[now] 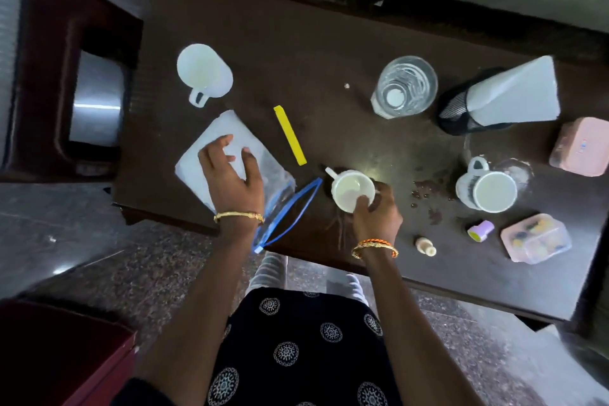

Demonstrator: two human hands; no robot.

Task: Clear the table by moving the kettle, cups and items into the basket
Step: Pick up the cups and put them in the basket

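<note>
Gripping the near rim of a small white cup (353, 190) between thumb and fingers, the right hand (375, 217) is seen from the head camera at the near edge of the dark table (296, 43); the cup is upright, and whether it rests on the wood or is just lifted cannot be told. The left hand (232, 175) is spread flat, fingers loose and closed on nothing, on a clear zip bag (230, 158) whose blue-edged mouth hangs open past the table edge.

No basket can be made out for certain; a metal-lined container (95, 102) sits off the table to the left, but its nature is unclear. No kettle is identified either.

For the step in hand — judged to be the removal of this cup — a rim pinch is best kept level and the cup raised straight up before it is carried. Brown spills and scattered dark bits (425, 194) lie just to its right, so dragging should be avoided.

Much is left on the table: a white mug (204, 71) at the far left, a ribbed drinking glass (403, 87), a second mug (487, 191) at the right, a yellow strip (290, 135), a black mesh holder with a white sheet (494, 102), two pink lidded boxes (535, 237) and some small bottles (425, 245).

No brand, label or writing can be read anywhere — the objects are too blurred.
</note>
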